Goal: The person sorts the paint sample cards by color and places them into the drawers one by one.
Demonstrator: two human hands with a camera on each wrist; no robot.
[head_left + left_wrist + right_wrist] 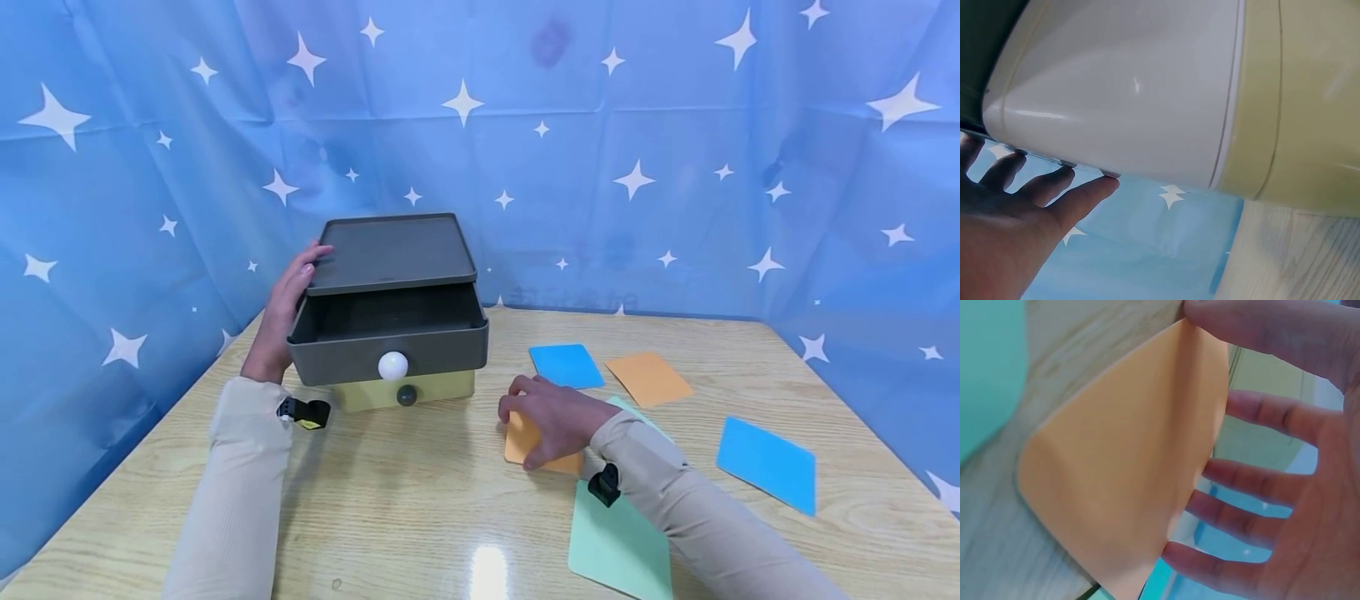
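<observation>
A small drawer box (393,250) with a dark grey top stands at the left, its dark upper drawer (442,350) pulled out and a white knob (393,366) on the front. The pale yellow lower drawer (450,384) is pushed in. My left hand (283,304) rests against the box's left side, its fingertips at the top edge; the left wrist view has them along the white side wall (1129,94). On the table my right hand (551,417) holds an orange card (1110,462) by its edges, thumb at one corner and fingers along the far edge. The card bows slightly.
Right of the box lie a blue card (566,366), a second orange card (649,378) and another blue card (767,465). A pale green card (618,542) lies under the right forearm. A blue star-patterned cloth (525,167) hangs behind the wooden table (405,500).
</observation>
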